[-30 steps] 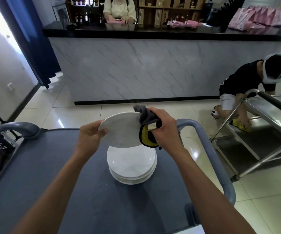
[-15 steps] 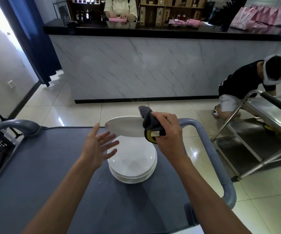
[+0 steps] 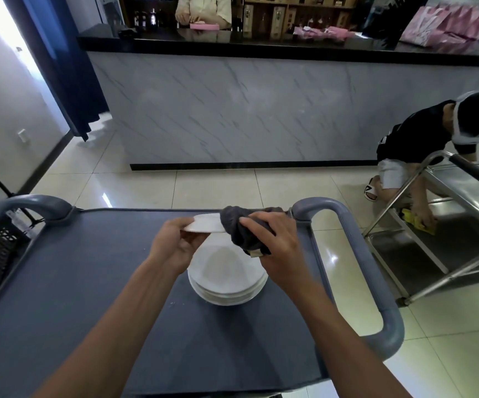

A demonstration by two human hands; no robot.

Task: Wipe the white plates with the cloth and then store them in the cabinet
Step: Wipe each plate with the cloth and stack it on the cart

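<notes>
the grey cart top is bare to the left and toward the person, with wide flat room there; its raised grey handle curves along the right edge and another handle rises at the far left corner. beyond the far edge lies open tiled floor up to the marble-fronted counter.

the held plate is seen almost edge-on, roughly level, above the far side of the stack of white plates that sits right of centre on the cart top. the left hand pinches the plate's left rim, thumb on top and fingers curled underneath. the right hand is closed around a dark grey cloth, which is wrapped over the plate's right rim; a small yellow patch of the cloth shows below the palm. both forearms reach in over the near part of the cart, the right one passing just beside the stack.

to the right, well apart from the cart, a steel trolley stands on the floor, and a crouching person presses a yellow rag on its lower shelf. another person stands behind the counter.
</notes>
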